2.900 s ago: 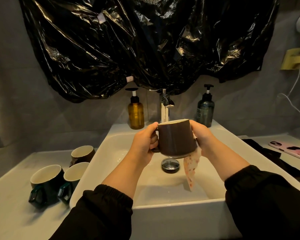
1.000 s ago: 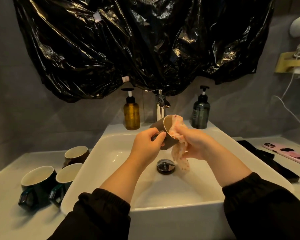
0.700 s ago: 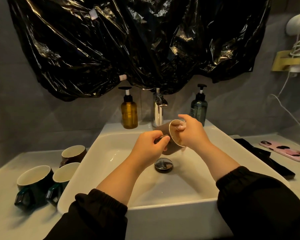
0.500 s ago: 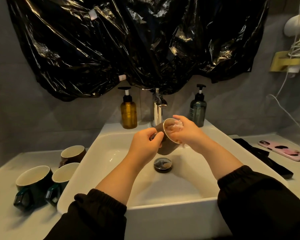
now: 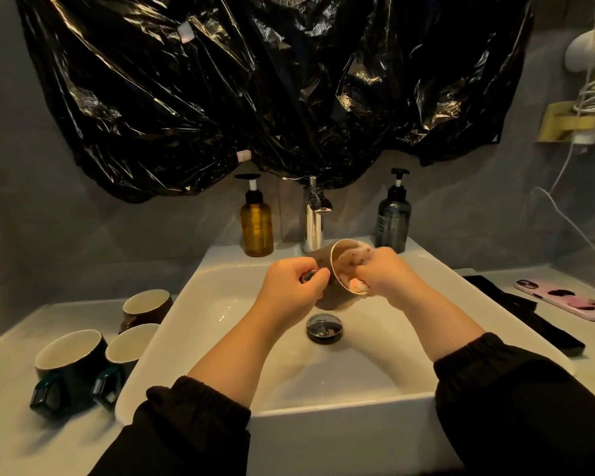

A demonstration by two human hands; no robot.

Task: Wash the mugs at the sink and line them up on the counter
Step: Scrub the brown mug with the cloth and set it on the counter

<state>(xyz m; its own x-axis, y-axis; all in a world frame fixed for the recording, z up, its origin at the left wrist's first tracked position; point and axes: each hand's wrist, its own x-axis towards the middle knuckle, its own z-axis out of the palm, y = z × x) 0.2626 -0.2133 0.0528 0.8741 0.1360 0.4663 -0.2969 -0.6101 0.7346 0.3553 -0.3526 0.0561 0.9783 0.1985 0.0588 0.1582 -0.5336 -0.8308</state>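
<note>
Holds a brown mug (image 5: 332, 301) above the middle of the white sink basin (image 5: 220, 293), tipped onto its side with the mouth turned right. Grips the handle with the left hand (image 5: 291, 290), fingers curled round it and thumb on top. Presses a speckled cloth (image 5: 354, 261) into the mug's mouth with the right hand (image 5: 387, 274), fingers clenched on the cloth and a fold bulging over the near rim. Hangs clear of the basin floor, above the round metal drain plug (image 5: 324, 328) and just near of the chrome faucet (image 5: 313, 221).

On the far ledge of the sink, an amber pump bottle (image 5: 256, 228) left of the faucet and a dark pump bottle (image 5: 393, 221) right of it.

On the counter (image 5: 11, 438) left of the basin, three upright mugs, mouths up. Farthest, a second brown mug (image 5: 146, 305). Nearest and leftmost, a dark green mug (image 5: 71, 362), handle pointing near. Just right of that, close against the basin's edge, a smaller green mug (image 5: 128, 352), handle also near.

Right of the basin, a flat black item (image 5: 529, 317), and farther right a pink phone (image 5: 560, 298). Over the far wall, a crumpled black plastic sheet (image 5: 255, 80). On both forearms, black sleeves pushed up from the wrists.
</note>
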